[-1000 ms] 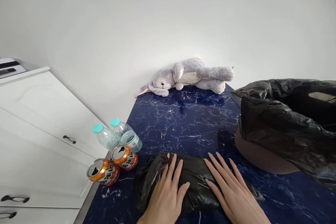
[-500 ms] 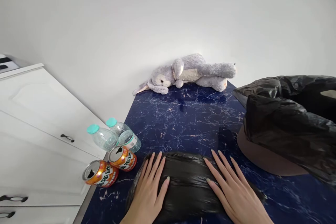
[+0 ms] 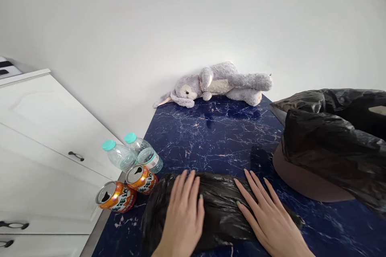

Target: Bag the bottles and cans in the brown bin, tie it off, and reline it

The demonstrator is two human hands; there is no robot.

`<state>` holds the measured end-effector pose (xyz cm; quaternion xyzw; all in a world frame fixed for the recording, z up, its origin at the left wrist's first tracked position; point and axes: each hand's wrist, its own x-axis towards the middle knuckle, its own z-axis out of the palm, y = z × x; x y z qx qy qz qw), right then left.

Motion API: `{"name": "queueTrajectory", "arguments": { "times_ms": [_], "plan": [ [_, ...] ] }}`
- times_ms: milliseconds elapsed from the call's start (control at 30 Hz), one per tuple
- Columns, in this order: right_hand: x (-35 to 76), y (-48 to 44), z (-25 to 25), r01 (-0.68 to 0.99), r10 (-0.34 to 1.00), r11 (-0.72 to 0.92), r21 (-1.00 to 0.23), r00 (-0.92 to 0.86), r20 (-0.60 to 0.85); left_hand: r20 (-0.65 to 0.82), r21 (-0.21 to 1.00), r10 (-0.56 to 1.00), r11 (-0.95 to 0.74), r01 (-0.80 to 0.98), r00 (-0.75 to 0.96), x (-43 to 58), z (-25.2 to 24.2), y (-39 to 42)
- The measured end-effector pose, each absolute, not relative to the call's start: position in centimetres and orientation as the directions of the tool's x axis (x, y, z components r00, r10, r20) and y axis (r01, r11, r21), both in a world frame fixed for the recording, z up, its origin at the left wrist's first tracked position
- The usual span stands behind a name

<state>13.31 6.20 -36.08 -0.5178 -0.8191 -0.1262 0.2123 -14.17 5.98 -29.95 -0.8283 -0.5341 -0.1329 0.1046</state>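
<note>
A black plastic bag (image 3: 220,196) lies on the dark blue marbled tabletop (image 3: 208,140) in front of me, its surface creased. My left hand (image 3: 184,213) rests flat on the bag left of its middle, palm down, fingers stretched out. On the bag's right part lies my right hand (image 3: 267,213), fingers spread and pointing away from me. Left of the bag stand two orange drink cans, the nearer can (image 3: 116,196) and the farther can (image 3: 141,179), both with opened tops. Behind them are two clear bottles with turquoise caps, a left bottle (image 3: 120,156) and a right bottle (image 3: 137,144).
A brown bin (image 3: 301,180) lined with a black bag (image 3: 325,136) stands at the right. A grey plush rabbit (image 3: 217,82) lies on its side against the white wall. White cabinets (image 3: 45,128) with dark handles are at the left.
My left hand has slid right, towards the middle of the bag, and its fingers are closer together. The bag has more creases. My right hand has hardly moved.
</note>
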Motion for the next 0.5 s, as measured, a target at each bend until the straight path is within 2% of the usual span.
{"name": "queueTrajectory", "arguments": {
  "times_ms": [100,167,300,400,500],
  "plan": [
    [13.3,6.0,-36.1,0.893,0.785,0.451,-0.014,-0.388,0.483,0.224,0.086,0.751,-0.65,0.755,0.621,-9.0,-29.3,5.6],
    [13.3,5.9,-36.0,0.878,0.765,0.478,0.003,-0.418,0.489,0.188,0.176,0.683,-0.73,0.66,0.706,-6.1,-29.6,5.6],
    [13.3,6.1,-36.0,0.879,0.755,0.475,0.038,-0.429,0.495,0.129,0.301,0.73,-0.674,0.675,0.672,-4.1,-31.0,6.5],
    [13.3,6.3,-36.2,0.889,0.77,0.455,0.048,-0.42,0.48,0.116,0.304,0.759,-0.642,0.704,0.641,-5.3,-31.6,7.1],
    [13.2,6.4,-36.2,0.908,0.796,0.417,0.035,-0.384,0.469,0.113,0.259,0.798,-0.599,0.758,0.592,-7.6,-31.6,7.3]
  ]
}}
